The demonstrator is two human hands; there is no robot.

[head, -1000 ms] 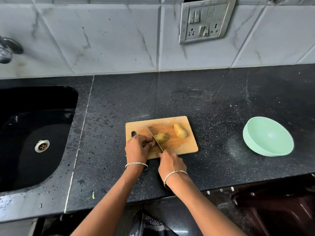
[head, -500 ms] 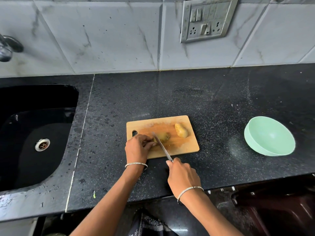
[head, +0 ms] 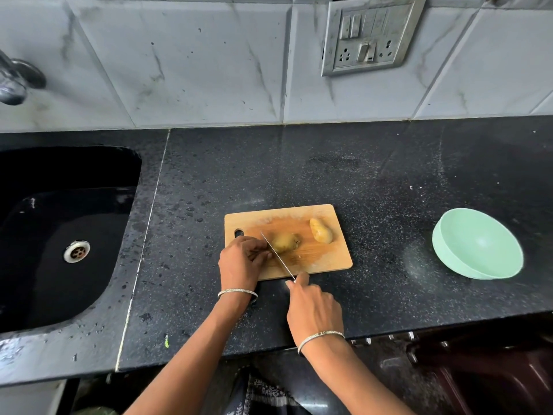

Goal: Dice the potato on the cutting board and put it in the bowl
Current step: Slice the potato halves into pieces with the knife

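The rectangular pale wooden cutting board point(head: 330, 257) is matt, its grain darkened by a damp orange-brown stain in the middle. The slim knife point(head: 278, 256) has a bright, smooth steel blade. The brownish potato piece point(head: 285, 242) at the blade looks dull and rough-skinned; the yellow potato half point(head: 320, 231) is smooth and moist-looking. The round mint-green plastic bowl point(head: 449, 259) has a soft satin sheen. The black speckled stone countertop point(head: 359, 175) is polished and dotted with droplets. The black sink point(head: 59, 211) is glossy, with a shiny metal drain point(head: 77, 251). The white marble-veined wall tiles point(head: 179, 70) gleam. Silvery metal bangles point(head: 237, 292) glint.
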